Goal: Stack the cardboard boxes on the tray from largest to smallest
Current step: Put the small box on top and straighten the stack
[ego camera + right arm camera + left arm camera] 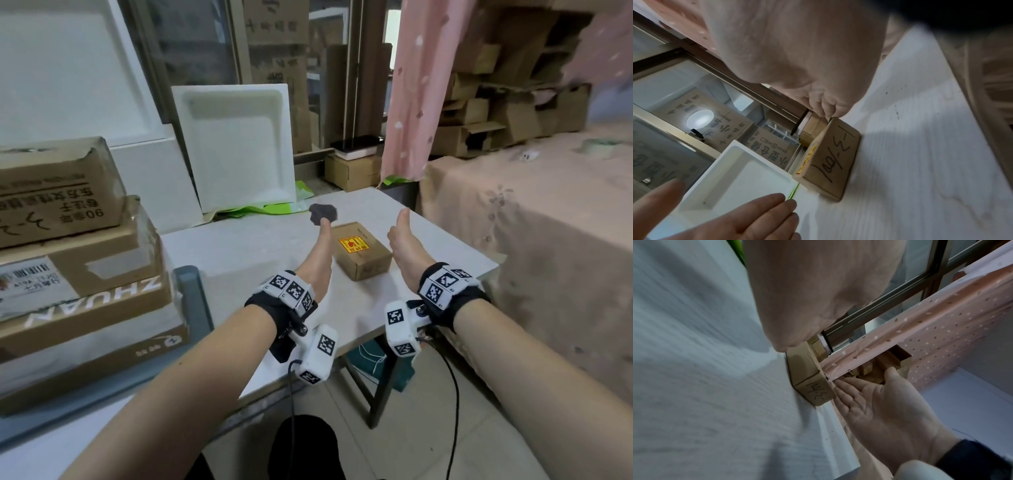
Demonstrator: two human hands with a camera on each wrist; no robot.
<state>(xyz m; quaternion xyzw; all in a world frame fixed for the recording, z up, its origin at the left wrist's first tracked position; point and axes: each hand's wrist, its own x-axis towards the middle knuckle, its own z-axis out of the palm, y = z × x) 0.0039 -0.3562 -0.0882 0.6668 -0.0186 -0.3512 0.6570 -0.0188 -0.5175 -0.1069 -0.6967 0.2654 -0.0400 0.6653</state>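
A small cardboard box (361, 250) with a yellow and red sticker lies on the white table (246, 246). Its side bears handwriting (830, 159), also visible in the left wrist view on the box (809, 378). My left hand (318, 253) stands flat on the box's left, my right hand (404, 243) flat on its right, palms facing each other and thumbs up. Both are open; I cannot tell whether either touches the box. At the left, three larger cardboard boxes (68, 240) are stacked on a grey tray (193, 298).
White foam lids (236, 144) lean against the wall behind the table. A dark lump (323, 213) and a green bag (260, 207) lie at the back. A pink curtain (411, 102) and a cloth-covered surface (531, 222) stand to the right.
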